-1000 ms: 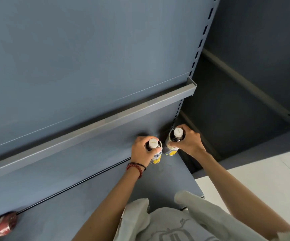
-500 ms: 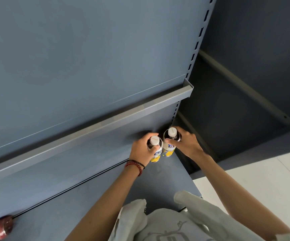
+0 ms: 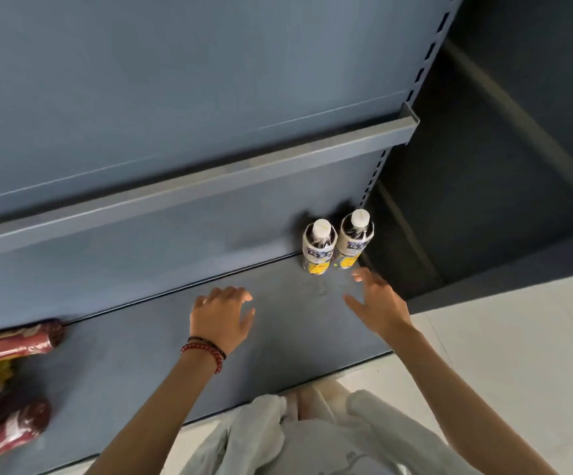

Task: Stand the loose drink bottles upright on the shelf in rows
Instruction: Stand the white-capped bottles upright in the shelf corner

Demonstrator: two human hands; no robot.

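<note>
1. Loose red-topped bottles (image 3: 14, 423) lie on their sides at the shelf's (image 3: 141, 389) left edge, not yet stood.
2. The left hand (image 3: 221, 317) and right hand (image 3: 379, 303) hover mid-shelf, each grip spread, holding nothing.
3. Two white-capped bottles (image 3: 318, 248) stand upright side by side in the back right corner, which looks like a row begun.

This looks like a shop, fitted out with retail gondola shelving. Beneath the left hand (image 3: 220, 320) and right hand (image 3: 381, 303) runs a blue-grey steel shelf (image 3: 134, 365), closed behind by a flat metal back panel (image 3: 175, 80). Above the hands, an upper shelf lip (image 3: 209, 190) crosses the view. Beyond the right hand rises a slotted upright (image 3: 425, 60), the kind that takes shelf brackets, with a darker neighbouring bay (image 3: 484, 173) past it. Labelled drink bottles (image 3: 319, 248) stand just ahead of the right hand, and red-wrapped goods (image 3: 10, 344) lie well off to the left hand's outer side. A pale floor (image 3: 518, 337) lies outside the right hand.
</note>
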